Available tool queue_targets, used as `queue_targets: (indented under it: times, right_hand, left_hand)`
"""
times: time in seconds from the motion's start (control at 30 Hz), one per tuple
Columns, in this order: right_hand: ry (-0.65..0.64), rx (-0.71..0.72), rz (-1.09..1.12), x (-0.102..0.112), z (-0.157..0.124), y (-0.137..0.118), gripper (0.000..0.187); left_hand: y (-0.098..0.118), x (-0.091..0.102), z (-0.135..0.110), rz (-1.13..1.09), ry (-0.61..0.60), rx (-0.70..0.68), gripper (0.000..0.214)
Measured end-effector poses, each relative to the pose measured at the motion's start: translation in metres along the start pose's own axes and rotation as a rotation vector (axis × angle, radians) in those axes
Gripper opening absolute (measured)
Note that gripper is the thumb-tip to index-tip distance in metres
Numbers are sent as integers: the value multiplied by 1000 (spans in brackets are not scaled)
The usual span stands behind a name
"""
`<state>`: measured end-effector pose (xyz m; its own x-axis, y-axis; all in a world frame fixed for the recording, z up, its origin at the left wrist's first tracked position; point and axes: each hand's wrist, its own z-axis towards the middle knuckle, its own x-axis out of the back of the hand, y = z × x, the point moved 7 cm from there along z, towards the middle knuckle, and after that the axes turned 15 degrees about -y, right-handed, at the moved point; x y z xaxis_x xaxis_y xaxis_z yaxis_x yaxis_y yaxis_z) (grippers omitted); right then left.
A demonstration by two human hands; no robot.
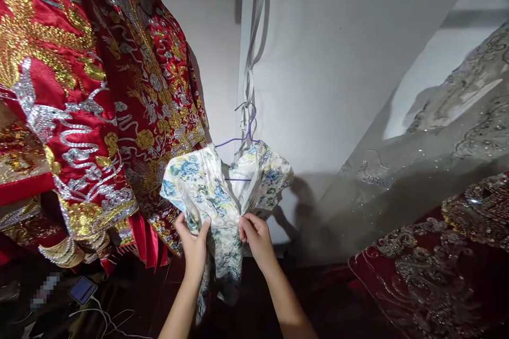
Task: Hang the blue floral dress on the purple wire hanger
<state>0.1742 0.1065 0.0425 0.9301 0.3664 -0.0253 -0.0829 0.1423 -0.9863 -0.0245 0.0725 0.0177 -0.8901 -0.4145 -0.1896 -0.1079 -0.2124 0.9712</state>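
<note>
A white short-sleeved dress [214, 198] with blue and yellow flowers hangs on a thin purple hanger [249, 130]. Its front opening is parted at the neck, and the skirt falls into shadow. My left hand [194, 246] grips the dress at its left side, thumb in front and the fingers partly hidden by cloth. At the lower end of the front opening, my right hand [254, 233] pinches the dress edge between thumb and fingers. Whether a button or hook is in that pinch cannot be made out.
A red jacket [147, 90] with gold and silver embroidery hangs close on the left. White straps [254, 26] run down the wall [338, 63] to the hanger. A phone-like device [82, 290] and white cables lie low left. Sheer beaded fabric [469, 95] and a dark red beaded garment [429, 270] are at right.
</note>
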Motion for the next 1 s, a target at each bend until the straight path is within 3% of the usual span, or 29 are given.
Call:
queue_targets:
  times: [0.07, 0.1, 0.13, 0.2, 0.27, 0.37, 0.57, 0.67, 0.73, 0.83, 0.87, 1.0]
  right_hand:
    - [23, -41, 45, 1, 0, 4, 35]
    - [17, -62, 57, 0, 0, 5, 34]
    - [-6, -81, 63, -3, 1, 5, 33]
    - [-84, -122, 42, -11, 2, 4, 30]
    - [-151, -163, 6, -14, 6, -1, 28]
    - [-131, -156, -8, -2, 22, -27, 27]
    - [136, 141, 52, 49, 89, -136, 23]
    - [190, 184, 75, 49, 100, -155, 20]
    - [182, 201, 33, 40, 92, -154, 20]
    - [153, 213, -76, 27, 71, -152, 21]
    - [139, 212, -126, 25, 65, -155, 22]
    - [137, 223, -351, 25, 53, -171, 26]
  left_hand:
    - [26, 2, -8, 246, 120, -336, 72]
    - [33, -7, -11, 331, 67, -431, 67]
    - [35, -22, -10, 383, -77, -466, 59]
    - [28, -57, -8, 427, -459, -408, 40]
    - [20, -82, -7, 437, -723, -320, 24]
    - [22, -95, -2, 475, -820, -337, 8]
    - [15, -104, 8, 670, -948, -367, 19]
    - [24, -112, 17, 742, -1020, -362, 16]
    - [49, -119, 28, 683, -1026, -390, 6]
    - [114, -128, 47, 453, -926, -549, 37]
    - [136, -132, 52, 411, -885, -617, 38]
    - [191, -152, 51, 542, -766, -865, 12]
